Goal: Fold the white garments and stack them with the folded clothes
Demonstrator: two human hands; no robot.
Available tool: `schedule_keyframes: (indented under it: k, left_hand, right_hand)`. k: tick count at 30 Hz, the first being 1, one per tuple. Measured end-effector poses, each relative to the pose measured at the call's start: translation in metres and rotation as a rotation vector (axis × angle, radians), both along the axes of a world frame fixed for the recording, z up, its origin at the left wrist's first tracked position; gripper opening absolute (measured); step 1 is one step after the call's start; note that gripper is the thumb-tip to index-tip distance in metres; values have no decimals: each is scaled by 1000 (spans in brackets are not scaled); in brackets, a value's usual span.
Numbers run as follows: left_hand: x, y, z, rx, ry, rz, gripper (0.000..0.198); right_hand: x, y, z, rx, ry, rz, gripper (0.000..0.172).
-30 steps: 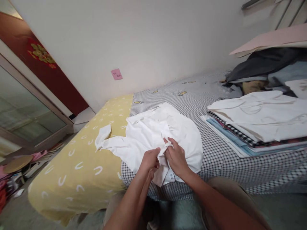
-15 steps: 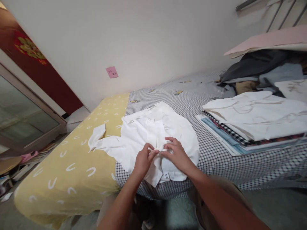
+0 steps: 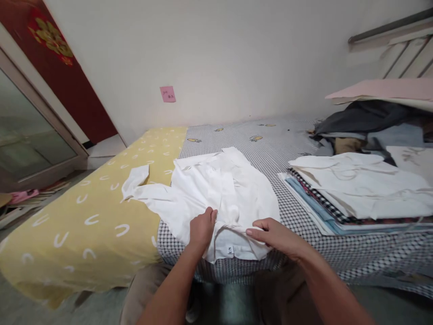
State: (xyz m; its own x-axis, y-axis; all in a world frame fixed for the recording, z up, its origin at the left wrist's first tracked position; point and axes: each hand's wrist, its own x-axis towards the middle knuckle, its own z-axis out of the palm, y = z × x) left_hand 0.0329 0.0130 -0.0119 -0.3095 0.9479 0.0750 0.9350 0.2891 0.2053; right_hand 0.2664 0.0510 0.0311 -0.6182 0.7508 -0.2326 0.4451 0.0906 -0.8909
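Observation:
A white shirt [image 3: 203, 185] lies spread over the bed's front edge, its collar end with a small label [image 3: 230, 249] toward me. One sleeve [image 3: 158, 193] stretches left onto the yellow cloth and folds back at the cuff. My left hand [image 3: 202, 228] is closed on the shirt near the left side of the collar. On the other side, my right hand [image 3: 270, 232] pinches the collar's edge between thumb and fingers. The collar band is drawn out between the two hands.
To the right lies a stack of folded clothes [image 3: 358, 185], with a heap of dark garments [image 3: 365, 119] behind it. A checked sheet [image 3: 237, 131] and a yellow patterned cloth [image 3: 101, 216] cover the bed. A wall [image 3: 237, 58] with a pink note [image 3: 168, 94] stands behind.
My hands were together at the collar's front and have moved apart, the right one further to the right. The collar between them is now spread wider. The view has tilted slightly.

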Motion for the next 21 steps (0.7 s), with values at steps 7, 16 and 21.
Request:
schedule_keyframes:
  k: [7,16,21]
  left_hand:
    - [9,2,0,-11,75,42,44]
    - [11,7,-6,-9,66,53,44]
    - [10,6,-5,2,51,40,42]
  right_hand:
    - [7,-7,8,-69,-62,173,41]
    - [28,-39,-15,-67,22,105,45]
    - [31,-48,-29,-447,340,85,63]
